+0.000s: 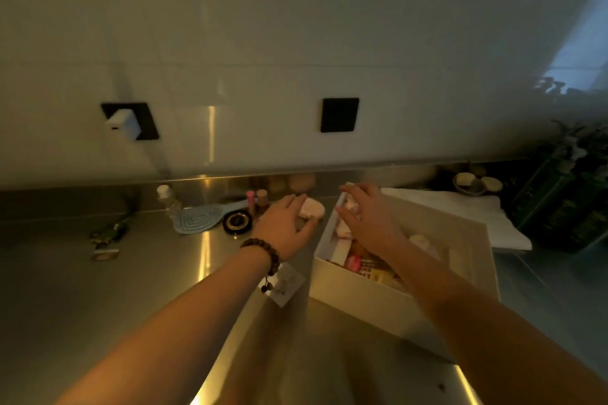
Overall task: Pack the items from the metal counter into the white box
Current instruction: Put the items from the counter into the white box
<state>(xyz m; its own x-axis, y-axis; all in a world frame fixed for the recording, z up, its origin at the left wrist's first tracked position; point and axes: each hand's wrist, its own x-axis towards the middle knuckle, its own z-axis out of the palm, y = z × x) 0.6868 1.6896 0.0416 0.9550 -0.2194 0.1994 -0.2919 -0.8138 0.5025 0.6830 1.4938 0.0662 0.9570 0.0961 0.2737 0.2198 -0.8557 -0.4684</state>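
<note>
The white box (355,289) stands on the metal counter (98,289) right of centre, holding several small packages. My left hand (284,223), with a bead bracelet at the wrist, curls around a pale pink round case (314,209) lying on the counter just left of the box. My right hand (365,217) reaches over the box's far left corner, its fingers closed around a small pink-white item (350,205). Further left on the counter lie a light blue hairbrush (197,219), a black round compact (237,221), a pink tube (250,201) and a small bottle (262,199).
A white-capped bottle (166,197) stands near the back wall. Small dark items (107,240) lie at far left. A white card (286,283) sits beside the box. A folded white cloth (460,210), small bowls (473,184) and dark green crates (566,194) are at right.
</note>
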